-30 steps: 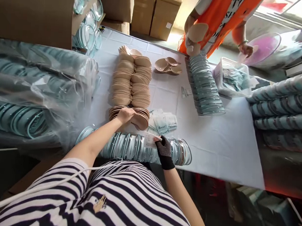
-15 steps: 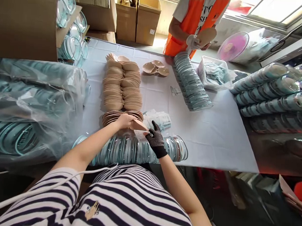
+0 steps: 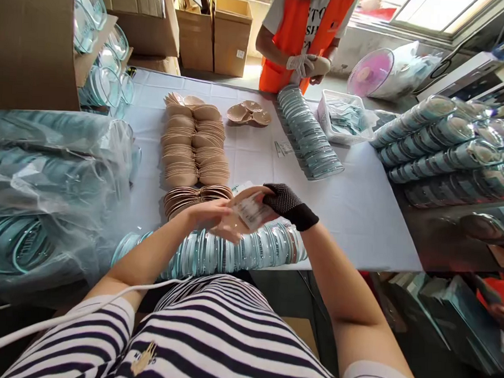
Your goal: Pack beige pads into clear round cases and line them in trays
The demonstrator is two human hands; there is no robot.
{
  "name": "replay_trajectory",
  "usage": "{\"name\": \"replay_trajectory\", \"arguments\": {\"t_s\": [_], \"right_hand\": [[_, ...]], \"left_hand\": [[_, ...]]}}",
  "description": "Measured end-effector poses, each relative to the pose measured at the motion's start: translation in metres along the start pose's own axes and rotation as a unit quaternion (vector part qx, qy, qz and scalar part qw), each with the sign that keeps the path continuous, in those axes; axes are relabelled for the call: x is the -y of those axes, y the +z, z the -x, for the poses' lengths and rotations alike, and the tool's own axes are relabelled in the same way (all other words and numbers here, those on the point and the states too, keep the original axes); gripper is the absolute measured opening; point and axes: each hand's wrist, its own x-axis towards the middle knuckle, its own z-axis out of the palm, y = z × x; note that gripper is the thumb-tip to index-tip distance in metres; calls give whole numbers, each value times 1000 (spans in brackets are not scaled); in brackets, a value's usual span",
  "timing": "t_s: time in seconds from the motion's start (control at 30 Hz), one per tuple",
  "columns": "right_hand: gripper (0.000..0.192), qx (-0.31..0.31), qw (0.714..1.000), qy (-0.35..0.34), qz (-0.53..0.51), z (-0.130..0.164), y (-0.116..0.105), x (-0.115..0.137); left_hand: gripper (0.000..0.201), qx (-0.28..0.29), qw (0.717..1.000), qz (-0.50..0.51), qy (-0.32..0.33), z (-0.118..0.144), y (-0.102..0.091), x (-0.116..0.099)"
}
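A tan compartment plate (image 3: 248,193) is tilted up between my two hands above the front of the table. Against its face lies a white printed card (image 3: 253,209). My left hand (image 3: 209,212), bare and slightly blurred, is closed on the plate's left edge. The other edge is gripped by my right hand (image 3: 287,201) in a black dotted glove. Just left of the plate stands a long stack of matching tan plates (image 3: 197,153). Beneath my hands runs a row of wrapped plates with teal bands (image 3: 228,252).
Three-lobed tan plate (image 3: 249,113) lies at the far middle of the white table (image 3: 253,161). Another wrapped row (image 3: 308,133) and a white basket of cards (image 3: 344,120) are beyond. Wrapped stacks (image 3: 441,141) stand right, bagged ones (image 3: 53,158) left. A person in an orange vest (image 3: 279,40) works opposite.
The plate has been raised and turned, with the card now against its face. My right hand has moved right and up onto the plate's edge. The view has shifted slightly.
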Motion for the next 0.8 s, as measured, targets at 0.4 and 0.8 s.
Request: {"name": "replay_trajectory", "arguments": {"t_s": [0.4,0.8], "right_hand": [[54,-89,990,-59,96,80,106,0],[55,-254,938,233,-42,172,108,-90]], "left_hand": [[51,-160,987,13,-3,-25,61,48],[59,-101,940,244,-215,-59,142,79]]}}
